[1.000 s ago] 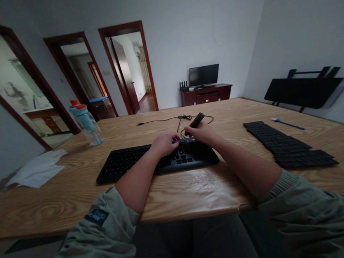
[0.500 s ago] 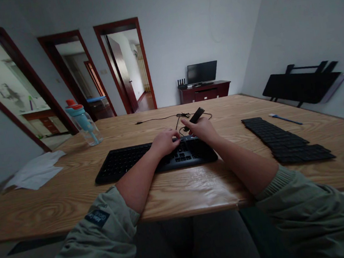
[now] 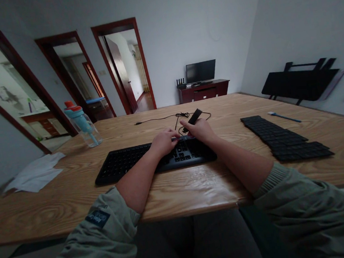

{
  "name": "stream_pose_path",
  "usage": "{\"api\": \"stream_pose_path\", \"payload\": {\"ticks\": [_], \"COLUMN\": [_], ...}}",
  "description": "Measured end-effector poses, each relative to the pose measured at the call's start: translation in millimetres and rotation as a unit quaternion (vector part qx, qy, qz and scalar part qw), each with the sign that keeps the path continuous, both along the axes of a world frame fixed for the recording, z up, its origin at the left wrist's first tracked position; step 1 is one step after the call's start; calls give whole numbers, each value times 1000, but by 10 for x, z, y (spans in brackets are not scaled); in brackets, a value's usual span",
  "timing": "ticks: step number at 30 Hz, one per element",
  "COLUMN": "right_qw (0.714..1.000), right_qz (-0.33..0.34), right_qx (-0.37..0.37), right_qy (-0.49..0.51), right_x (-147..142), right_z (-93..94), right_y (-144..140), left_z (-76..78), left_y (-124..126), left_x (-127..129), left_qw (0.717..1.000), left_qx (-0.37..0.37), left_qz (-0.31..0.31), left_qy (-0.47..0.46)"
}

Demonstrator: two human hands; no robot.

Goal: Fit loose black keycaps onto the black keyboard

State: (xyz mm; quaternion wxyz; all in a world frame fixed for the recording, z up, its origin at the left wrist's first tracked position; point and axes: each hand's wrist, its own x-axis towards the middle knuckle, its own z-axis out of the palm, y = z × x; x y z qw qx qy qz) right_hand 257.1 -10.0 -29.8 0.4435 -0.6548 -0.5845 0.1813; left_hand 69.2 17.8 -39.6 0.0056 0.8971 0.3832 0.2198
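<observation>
A black computer keyboard (image 3: pixel 126 163) lies on the table in front of me, with bare base showing between the keys in its right part. Over its rear edge curl the fingers of my left hand (image 3: pixel 165 142), which presses on the keyboard. My right hand (image 3: pixel 201 129) is closed around a black brush-like tool (image 3: pixel 194 117), whose handle points up and away to the right. The tool's lower end sits by the keyboard's rear edge, mostly hidden by my fingers. Behind both hands runs the keyboard's black cable (image 3: pixel 158 118), bundled near its middle.
Rows of loose black keycaps (image 3: pixel 280 139) lie at the right, with a blue-handled brush (image 3: pixel 285 117) beyond them. At the left stand a clear bottle (image 3: pixel 84 126) with a red and blue lid and some white tissue (image 3: pixel 37 173). The wooden table's front edge (image 3: pixel 194 212) is close to me.
The camera view has shifted slightly. My right hand and the black tool have moved very little; my left hand stays on the keyboard.
</observation>
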Motion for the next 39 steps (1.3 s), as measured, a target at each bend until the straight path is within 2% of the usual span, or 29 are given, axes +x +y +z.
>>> {"api": "stream_pose_path", "payload": {"ticks": [14, 20, 28, 33, 39], "right_qw": [997, 994, 983, 982, 976], "right_qz": [25, 81, 161, 168, 202], "right_qx": [7, 14, 19, 17, 29], "right_qy": [-67, -75, -87, -84, -82], "right_x": [-9, 55, 162, 192, 236], "right_z": [31, 19, 52, 106, 64], "right_y": [-64, -40, 51, 34, 71], "left_z": [11, 48, 34, -9, -7], "left_y": [-13, -71, -61, -16, -15], "left_x": [17, 27, 29, 37, 30], "left_qw": [999, 999, 999, 997, 996], "left_qx": [12, -8, -30, -54, -67], "left_qz": [-3, 38, 41, 33, 38], "left_qy": [33, 0, -18, -41, -40]}}
